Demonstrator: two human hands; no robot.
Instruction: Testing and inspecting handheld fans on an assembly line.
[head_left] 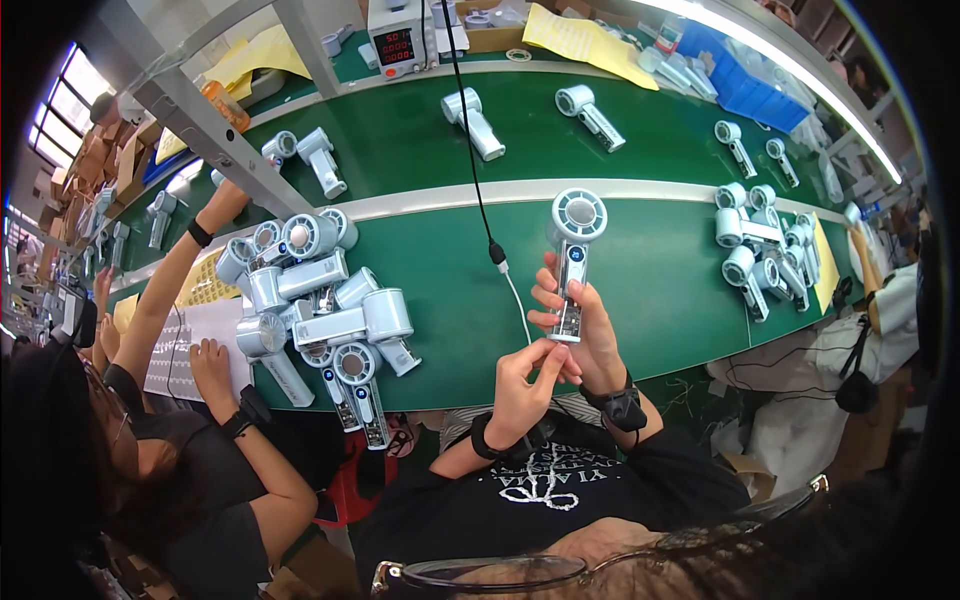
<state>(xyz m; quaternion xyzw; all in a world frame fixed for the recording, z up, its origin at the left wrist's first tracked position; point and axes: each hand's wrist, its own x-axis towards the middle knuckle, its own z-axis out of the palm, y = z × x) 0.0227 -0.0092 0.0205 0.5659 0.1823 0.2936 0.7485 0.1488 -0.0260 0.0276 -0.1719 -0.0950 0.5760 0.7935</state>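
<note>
Upright in my right hand [594, 335] is a pale blue handheld fan [578, 212], its round head at the top and its fingers closed round the handle. The handle's front is uncovered, showing a small lit display and inner parts. Just below the handle's lower end, my left hand [524, 392] is closed in a pinch. A white cable [516, 296] hangs from a black connector [497, 254] and runs down to the pinched fingers, where its end is hidden.
A heap of similar fans [330, 290] lies left on the green table [450, 330], beside a co-worker's arms [212, 375]. Another fan pile [765, 240] is at right. Several fans lie on the green surface beyond the pale rail [430, 203]. A power supply [398, 40] and blue bin [745, 80] stand behind.
</note>
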